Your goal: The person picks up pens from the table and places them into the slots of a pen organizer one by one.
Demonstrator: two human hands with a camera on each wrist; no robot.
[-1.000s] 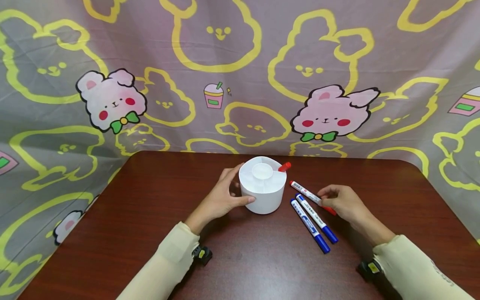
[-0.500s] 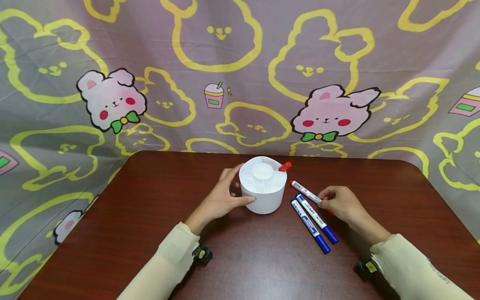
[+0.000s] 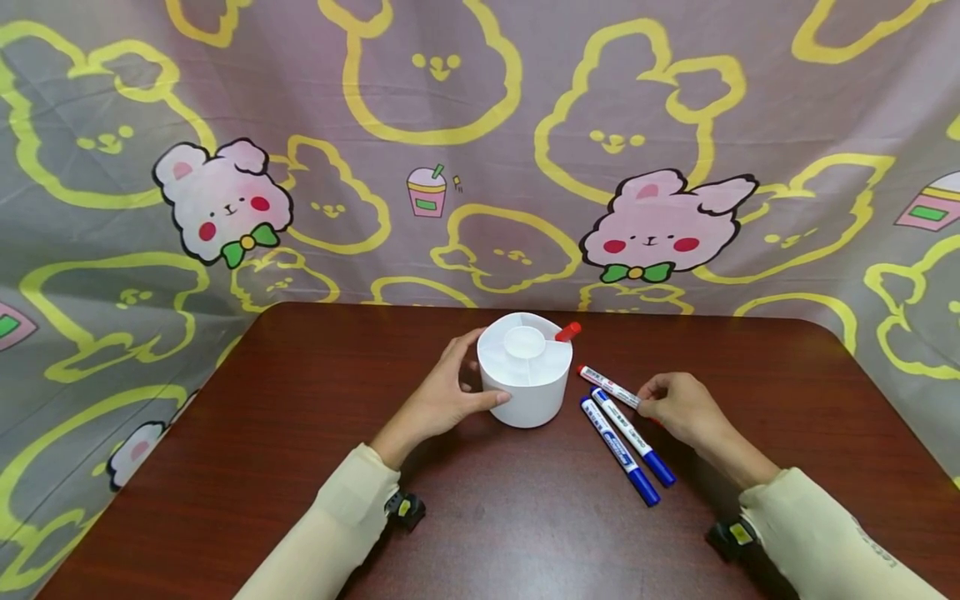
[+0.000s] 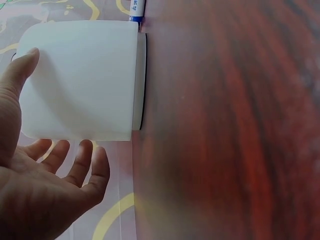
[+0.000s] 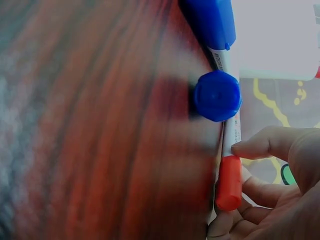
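A round white pen holder (image 3: 522,404) with several compartments stands on the table. My left hand (image 3: 442,396) holds its left side, thumb at the front and fingers toward the back. A red-capped marker (image 3: 569,332) leans in its right compartment. To the right of the holder my right hand (image 3: 690,408) pinches a white marker with a red cap (image 5: 229,182) near its cap end, lying along the tabletop. The hand covers most of that cap in the head view. Beside it lie two white markers with blue caps, one nearer the hand (image 3: 626,429) and one nearer the front (image 3: 617,446).
The dark red-brown wooden table (image 3: 450,533) reaches back to a hanging cloth (image 3: 495,150) printed with yellow outlines and rabbit faces. A small black device (image 3: 405,510) sits at the left wrist, and another (image 3: 731,540) at the right.
My right hand has shifted slightly left along the red marker and now covers more of its cap. The left hand and pen holder have stayed in place.
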